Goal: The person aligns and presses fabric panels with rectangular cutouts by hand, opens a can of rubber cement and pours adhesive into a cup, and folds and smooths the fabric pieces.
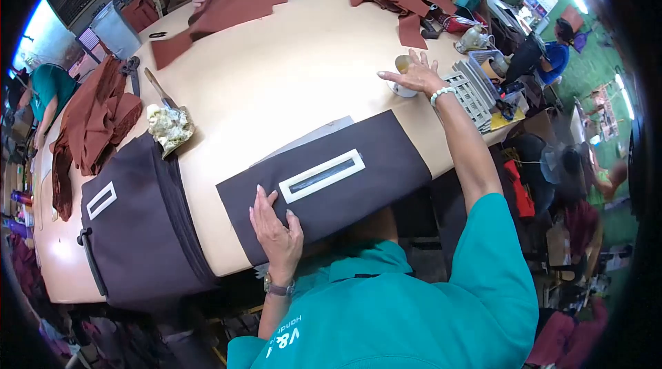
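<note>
A dark fabric panel [386, 148] lies in front of me on the table, with a cream rectangular frame [322, 176] around a dark slot. My left hand [274, 231] rests flat on the panel just below the frame, fingers extended. Out to the right, my right hand [417, 76] reaches over a small white container [401, 90], its fingers spread. A yellowish round thing [403, 64] shows beside the thumb; whether the hand touches it I cannot tell. Under the panel's far edge, a grey sheet [303, 140] sticks out.
To the left sits a stack of dark panels [138, 231], with a crumpled pale wad [169, 128] beside it. Reddish-brown fabric [103, 117] lies farther left. Trays [472, 100] stand at the right edge. Across the table, another person's hands rest on brown pieces [238, 0].
</note>
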Tool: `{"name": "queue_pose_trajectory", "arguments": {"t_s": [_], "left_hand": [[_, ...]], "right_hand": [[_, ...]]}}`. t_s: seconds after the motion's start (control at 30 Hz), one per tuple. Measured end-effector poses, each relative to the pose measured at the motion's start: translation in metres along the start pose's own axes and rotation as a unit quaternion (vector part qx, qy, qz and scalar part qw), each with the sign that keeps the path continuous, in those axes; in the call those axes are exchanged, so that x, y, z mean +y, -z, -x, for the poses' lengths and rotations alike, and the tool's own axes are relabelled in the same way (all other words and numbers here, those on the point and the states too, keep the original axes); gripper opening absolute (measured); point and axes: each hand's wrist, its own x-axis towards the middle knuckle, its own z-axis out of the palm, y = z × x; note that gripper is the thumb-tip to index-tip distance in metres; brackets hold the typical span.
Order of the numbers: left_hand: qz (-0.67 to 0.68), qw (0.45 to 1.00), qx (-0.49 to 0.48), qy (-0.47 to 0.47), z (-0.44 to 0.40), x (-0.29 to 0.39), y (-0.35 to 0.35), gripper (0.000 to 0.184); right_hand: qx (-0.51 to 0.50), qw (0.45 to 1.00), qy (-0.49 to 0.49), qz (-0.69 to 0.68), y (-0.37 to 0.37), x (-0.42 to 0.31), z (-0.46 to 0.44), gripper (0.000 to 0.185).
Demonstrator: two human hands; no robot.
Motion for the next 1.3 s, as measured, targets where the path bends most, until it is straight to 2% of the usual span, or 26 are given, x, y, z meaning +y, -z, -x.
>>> {"name": "queue_pose_trajectory", "arguments": {"t_s": [0.13, 0.17, 0.27, 0.3, 0.4, 0.43, 0.53, 0.63, 0.77, 0.8, 0.87, 0.97, 1.07, 1.2, 1.3], "left_hand": [[0.000, 1.000, 0.005, -0.004, -0.001, 0.000, 0.000, 0.069], [0.001, 1.000, 0.006, -0.005, -0.001, 0.000, 0.000, 0.069], [0.000, 1.000, 0.008, -0.007, -0.001, 0.000, 0.002, 0.069], [0.000, 1.000, 0.006, -0.006, 0.000, 0.001, 0.002, 0.069], [0.007, 1.000, 0.011, -0.025, 0.000, -0.002, 0.000, 0.068], [0.003, 1.000, 0.014, -0.027, 0.000, -0.002, 0.000, 0.067], [0.006, 1.000, 0.010, -0.013, 0.000, -0.002, 0.000, 0.066], [0.000, 0.999, 0.032, -0.028, 0.002, -0.007, -0.003, 0.068], [0.000, 0.999, 0.032, -0.022, 0.003, -0.007, -0.002, 0.067], [-0.003, 0.999, 0.034, -0.024, 0.002, -0.007, -0.001, 0.067], [-0.004, 0.999, 0.033, -0.028, 0.002, -0.008, -0.003, 0.067], [-0.005, 0.999, 0.033, -0.029, 0.003, -0.009, -0.004, 0.067], [-0.006, 0.999, 0.038, -0.031, 0.003, -0.009, -0.004, 0.066], [-0.011, 0.999, 0.038, -0.028, 0.003, -0.009, -0.004, 0.066], [-0.002, 0.999, 0.032, -0.025, 0.004, -0.009, -0.005, 0.065]], "right_hand": [[0.016, 1.000, 0.003, -0.025, 0.013, 0.012, -0.001, 0.084], [0.070, 0.996, 0.001, -0.051, 0.018, 0.016, 0.002, 0.073], [0.203, 0.973, 0.023, -0.107, 0.024, 0.026, 0.020, 0.062], [0.200, 0.978, 0.026, -0.055, 0.024, 0.027, 0.029, 0.038], [0.126, 0.979, 0.056, 0.150, 0.009, 0.019, 0.059, 0.027], [0.149, 0.974, 0.088, 0.149, -0.002, 0.010, 0.071, 0.031], [0.114, 0.957, 0.216, 0.157, -0.016, -0.033, 0.121, 0.030], [0.103, 0.952, 0.283, -0.051, -0.055, -0.060, 0.159, 0.032], [0.031, 0.954, 0.206, -0.214, -0.096, -0.074, 0.193, 0.054], [0.031, 0.957, 0.196, -0.212, -0.106, -0.076, 0.196, 0.057], [0.094, 0.979, 0.168, -0.073, -0.117, -0.085, 0.205, 0.055], [0.191, 0.963, 0.152, 0.115, -0.114, -0.094, 0.210, 0.048], [0.216, 0.948, 0.149, 0.179, -0.118, -0.108, 0.218, 0.047], [0.219, 0.952, 0.168, 0.130, -0.119, -0.127, 0.223, 0.038], [0.182, 0.956, 0.228, 0.029, -0.116, -0.138, 0.231, 0.037]]}}
